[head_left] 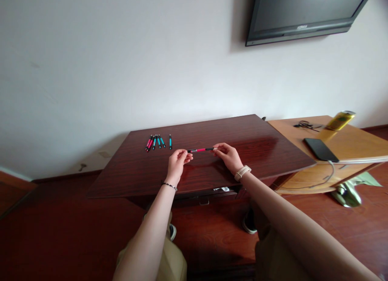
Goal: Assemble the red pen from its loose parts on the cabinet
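Observation:
A pink and black pen (201,150) is held level just above the dark wooden desk (136,172). My left hand (178,159) pinches its left end and my right hand (228,155) pinches its right end. Several more pens (155,142), pink and teal with black parts, lie in a loose row on the desk to the far left of my hands, with one teal pen (170,141) a little apart from the group. A bracelet is on my left wrist and a watch on my right.
A lighter wooden table (357,145) adjoins the desk on the right, holding a black phone (320,149) with a cable, a yellow bottle (340,120) and tangled earphones (305,125). A wall-mounted screen (303,12) hangs above. A green bag (351,190) lies on the floor.

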A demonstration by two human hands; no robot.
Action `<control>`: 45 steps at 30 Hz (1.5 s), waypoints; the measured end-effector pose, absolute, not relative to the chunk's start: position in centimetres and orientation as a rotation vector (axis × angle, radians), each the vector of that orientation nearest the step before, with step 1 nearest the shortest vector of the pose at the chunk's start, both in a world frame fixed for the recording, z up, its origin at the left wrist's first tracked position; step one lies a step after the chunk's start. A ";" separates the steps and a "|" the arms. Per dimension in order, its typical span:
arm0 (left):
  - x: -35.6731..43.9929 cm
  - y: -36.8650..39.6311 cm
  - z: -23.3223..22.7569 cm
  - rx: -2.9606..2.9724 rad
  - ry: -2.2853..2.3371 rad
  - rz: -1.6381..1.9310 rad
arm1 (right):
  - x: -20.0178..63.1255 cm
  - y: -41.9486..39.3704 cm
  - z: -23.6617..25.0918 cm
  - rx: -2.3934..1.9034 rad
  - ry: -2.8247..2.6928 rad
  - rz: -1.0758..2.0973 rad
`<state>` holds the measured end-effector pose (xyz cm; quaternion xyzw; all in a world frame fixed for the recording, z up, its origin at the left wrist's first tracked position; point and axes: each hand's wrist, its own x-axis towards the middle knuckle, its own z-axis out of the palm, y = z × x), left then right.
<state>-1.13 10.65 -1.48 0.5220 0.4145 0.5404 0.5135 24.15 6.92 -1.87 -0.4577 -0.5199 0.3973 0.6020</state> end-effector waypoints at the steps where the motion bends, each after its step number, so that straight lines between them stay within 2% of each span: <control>1: -1.1 10.6 -1.4 1.257 0.986 1.290 | 24.2 6.9 -1.9 -1.055 -1.201 0.921; 20: -1.1 10.6 -1.7 1.451 0.976 1.207 | 24.2 6.7 -1.6 -1.063 -1.206 0.913; 45: -1.0 10.6 -1.9 1.424 0.929 1.280 | 24.1 6.4 -1.4 -1.105 -1.246 0.892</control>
